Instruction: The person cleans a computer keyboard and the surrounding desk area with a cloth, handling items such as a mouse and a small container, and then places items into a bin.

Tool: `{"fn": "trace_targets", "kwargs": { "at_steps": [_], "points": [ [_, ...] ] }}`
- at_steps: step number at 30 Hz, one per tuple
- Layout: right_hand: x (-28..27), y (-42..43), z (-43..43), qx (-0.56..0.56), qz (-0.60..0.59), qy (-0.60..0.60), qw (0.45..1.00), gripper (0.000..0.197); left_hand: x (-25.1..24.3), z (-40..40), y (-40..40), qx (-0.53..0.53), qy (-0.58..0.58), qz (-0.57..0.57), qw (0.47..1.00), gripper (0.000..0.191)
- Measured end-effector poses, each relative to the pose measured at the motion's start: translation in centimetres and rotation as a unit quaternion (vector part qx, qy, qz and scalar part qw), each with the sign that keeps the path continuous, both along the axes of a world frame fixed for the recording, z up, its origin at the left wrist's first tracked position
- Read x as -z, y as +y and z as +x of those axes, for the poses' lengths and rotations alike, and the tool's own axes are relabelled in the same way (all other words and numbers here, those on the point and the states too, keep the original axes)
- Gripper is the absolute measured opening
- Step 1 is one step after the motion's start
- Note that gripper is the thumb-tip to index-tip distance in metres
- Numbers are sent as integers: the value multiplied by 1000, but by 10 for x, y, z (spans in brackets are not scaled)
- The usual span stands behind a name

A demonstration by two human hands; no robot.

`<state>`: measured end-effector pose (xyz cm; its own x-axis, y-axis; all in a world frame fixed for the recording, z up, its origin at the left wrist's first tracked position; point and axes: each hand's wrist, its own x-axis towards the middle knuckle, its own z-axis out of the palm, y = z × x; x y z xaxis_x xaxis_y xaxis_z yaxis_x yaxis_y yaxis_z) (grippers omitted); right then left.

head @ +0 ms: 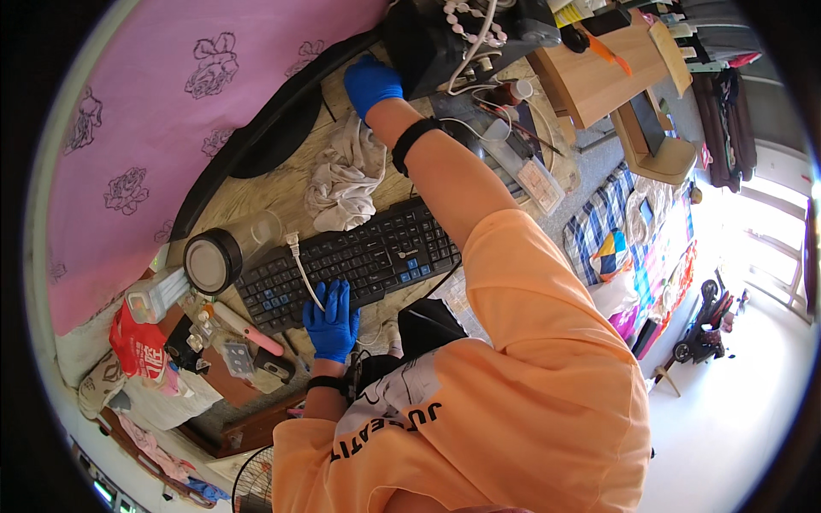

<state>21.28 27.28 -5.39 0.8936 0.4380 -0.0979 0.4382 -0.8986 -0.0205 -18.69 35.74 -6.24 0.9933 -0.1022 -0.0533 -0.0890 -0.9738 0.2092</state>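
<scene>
My left hand (331,322), in a blue glove, rests at the front edge of a black keyboard (378,253). A white power cord (306,279) passes under its fingers, and the cord's two-pin plug (292,240) lies over the keys. My right hand (373,83), also blue-gloved, reaches far across the desk beside a black box-shaped device (423,48). Its fingertips are hidden from me, so any grip there does not show. Between the hands lies a crumpled light-grey cloth (348,176).
A monitor under a pink rose-print cover (160,128) stands at the back. Left of the keyboard are a clear jar with a black-rimmed lid (213,261) and a pink-and-white wand (250,327). A clear plastic box (526,167) and loose cables lie on the right, near a wooden drawer unit (596,70).
</scene>
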Motion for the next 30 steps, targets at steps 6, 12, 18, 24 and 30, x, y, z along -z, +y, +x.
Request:
{"fn": "trace_targets", "kwargs": {
  "at_steps": [6, 12, 18, 24, 30],
  "points": [
    [-10, -13, 4, -40, 27, -18, 999, 17, 2, -3, -2, -3, -3, 5, 1000, 57],
    [-77, -112, -114, -24, 398, 13, 917, 18, 2, -5, -3, -28, 11, 3, 1000, 57],
    [5, -320, -141, 332, 518, 98, 782, 22, 1, -2, -4, -29, 3, 8, 1000, 56],
    [-7, -292, -140, 310, 325, -67, 891, 27, 0, -3, -1, -40, -2, 3, 999, 54],
    [-68, -116, -164, -47, 402, 79, 911, 37, -4, -1, 1, -25, -2, -34, 999, 58]
  ]
}}
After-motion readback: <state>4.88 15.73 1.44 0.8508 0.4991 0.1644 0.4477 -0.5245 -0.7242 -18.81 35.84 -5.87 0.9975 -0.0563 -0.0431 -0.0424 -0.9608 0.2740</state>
